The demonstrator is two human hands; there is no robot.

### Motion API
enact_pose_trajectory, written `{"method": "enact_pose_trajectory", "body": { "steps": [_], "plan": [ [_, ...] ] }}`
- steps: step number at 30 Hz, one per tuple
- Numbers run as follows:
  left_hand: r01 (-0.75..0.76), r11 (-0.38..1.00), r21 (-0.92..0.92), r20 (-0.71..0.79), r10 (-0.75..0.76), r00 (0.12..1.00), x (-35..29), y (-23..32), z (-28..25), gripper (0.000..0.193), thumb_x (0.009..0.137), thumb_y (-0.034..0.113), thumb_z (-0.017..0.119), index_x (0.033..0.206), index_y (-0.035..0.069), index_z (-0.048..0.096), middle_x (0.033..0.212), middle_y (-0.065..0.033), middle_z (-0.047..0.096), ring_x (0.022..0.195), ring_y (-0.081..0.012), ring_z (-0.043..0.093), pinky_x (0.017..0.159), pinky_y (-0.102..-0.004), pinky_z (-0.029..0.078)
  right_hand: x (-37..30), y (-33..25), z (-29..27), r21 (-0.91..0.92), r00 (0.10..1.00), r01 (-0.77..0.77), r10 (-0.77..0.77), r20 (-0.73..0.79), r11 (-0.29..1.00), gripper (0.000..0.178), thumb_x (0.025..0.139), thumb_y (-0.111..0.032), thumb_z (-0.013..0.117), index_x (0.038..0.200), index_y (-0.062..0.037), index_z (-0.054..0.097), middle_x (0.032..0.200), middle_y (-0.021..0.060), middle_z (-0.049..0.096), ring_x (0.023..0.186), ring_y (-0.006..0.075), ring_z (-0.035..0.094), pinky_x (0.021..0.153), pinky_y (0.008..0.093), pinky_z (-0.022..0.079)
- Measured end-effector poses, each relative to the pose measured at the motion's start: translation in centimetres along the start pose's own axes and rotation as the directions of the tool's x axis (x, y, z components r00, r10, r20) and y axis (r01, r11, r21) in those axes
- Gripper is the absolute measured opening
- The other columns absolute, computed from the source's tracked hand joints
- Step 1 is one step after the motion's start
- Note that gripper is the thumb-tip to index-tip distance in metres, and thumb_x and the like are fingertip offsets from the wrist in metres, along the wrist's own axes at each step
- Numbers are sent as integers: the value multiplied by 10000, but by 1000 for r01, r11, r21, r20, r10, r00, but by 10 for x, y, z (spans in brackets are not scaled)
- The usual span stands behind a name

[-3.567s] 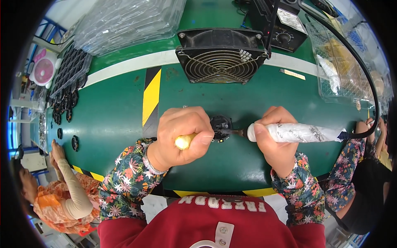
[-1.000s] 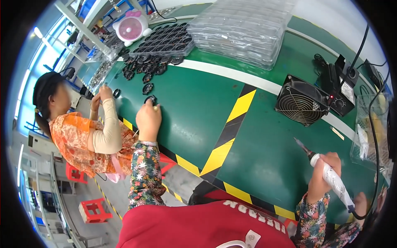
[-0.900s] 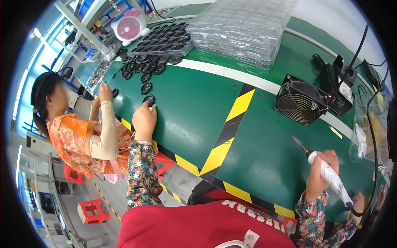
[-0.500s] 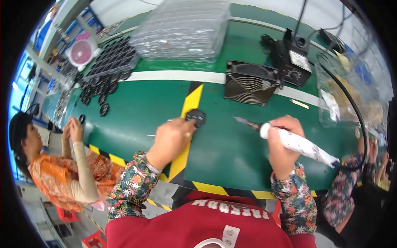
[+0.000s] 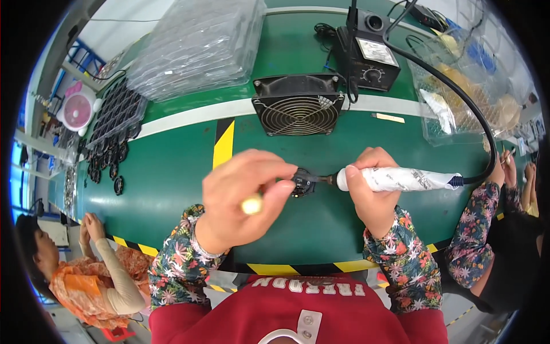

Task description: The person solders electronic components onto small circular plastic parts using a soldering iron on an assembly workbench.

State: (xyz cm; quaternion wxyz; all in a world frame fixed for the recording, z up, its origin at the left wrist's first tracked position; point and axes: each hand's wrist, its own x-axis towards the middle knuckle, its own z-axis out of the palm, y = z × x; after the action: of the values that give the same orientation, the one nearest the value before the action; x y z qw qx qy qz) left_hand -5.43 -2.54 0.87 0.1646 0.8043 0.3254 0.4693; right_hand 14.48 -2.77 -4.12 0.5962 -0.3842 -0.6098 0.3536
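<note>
A soldering iron (image 5: 401, 179) with a white-wrapped handle lies in my right hand (image 5: 372, 192), fingers closed round it. Its tip points left and meets a small black round part (image 5: 303, 183) on the green table. My left hand (image 5: 246, 195) is closed beside that part, thumb and forefinger brought together at its left edge. What those fingers pinch, if anything, is too small to make out. A gold-coloured band shows on this hand.
A black fan (image 5: 298, 106) with a wire guard stands beyond the part, near a black soldering station (image 5: 369, 63). Clear plastic trays (image 5: 195, 51) are stacked at the far left, with several black parts (image 5: 109, 157) nearer. A co-worker (image 5: 86, 275) sits at left; another's sleeve (image 5: 472, 241) shows at right.
The iron's tip has moved from well apart to the black part. My left hand has shifted its fingers on the part's left side. The whole view has swung to the right.
</note>
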Motion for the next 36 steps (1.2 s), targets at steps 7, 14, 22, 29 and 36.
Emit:
{"method": "enact_pose_trajectory", "body": {
  "steps": [7, 14, 22, 29, 36],
  "plan": [
    [-48, 980, -191, 20, 53, 998, -17, -47, 23, 425, 831, 421, 523, 656, 34, 510, 664, -94, 560, 492, -217, 507, 466, -284, 394, 3, 9, -1, -106, 999, 25, -22, 31, 994, 119, 739, -6, 594, 692, -23, 486, 619, 44, 495, 544, 101, 426, 496, 240, 343],
    [-8, 982, -187, 12, 11, 1000, -23, -52, 27, 486, 821, 501, 503, 657, 43, 509, 626, -71, 547, 492, -190, 521, 424, -260, 376, 3, 11, 1, -164, 999, 27, -22, 32, 986, 145, 701, -18, 631, 661, -38, 494, 588, 42, 505, 500, 121, 462, 463, 250, 360],
    [-13, 978, -206, 17, 17, 1000, -23, -52, 28, 452, 818, 465, 533, 656, 44, 501, 617, -67, 537, 479, -190, 504, 418, -264, 367, 3, 13, 4, -142, 1000, 6, -5, 8, 990, 176, 680, -25, 665, 639, -53, 496, 568, 35, 515, 477, 140, 497, 450, 257, 380],
    [-6, 964, -266, 12, 9, 1000, -25, -53, 33, 415, 828, 408, 543, 631, 50, 468, 586, -58, 505, 463, -189, 481, 407, -264, 349, 1, 15, 6, -154, 1000, -2, 3, 6, 988, 173, 685, -23, 664, 638, -54, 500, 573, 34, 516, 490, 137, 504, 460, 252, 386],
    [-2, 960, -280, -11, -1, 1000, -26, -55, 33, 384, 828, 365, 556, 628, 52, 459, 585, -58, 503, 460, -187, 474, 404, -264, 344, 2, 17, 10, -145, 1000, 27, -26, 9, 989, 164, 683, -15, 666, 641, -47, 510, 580, 36, 524, 490, 127, 499, 461, 245, 385]
  ]
}}
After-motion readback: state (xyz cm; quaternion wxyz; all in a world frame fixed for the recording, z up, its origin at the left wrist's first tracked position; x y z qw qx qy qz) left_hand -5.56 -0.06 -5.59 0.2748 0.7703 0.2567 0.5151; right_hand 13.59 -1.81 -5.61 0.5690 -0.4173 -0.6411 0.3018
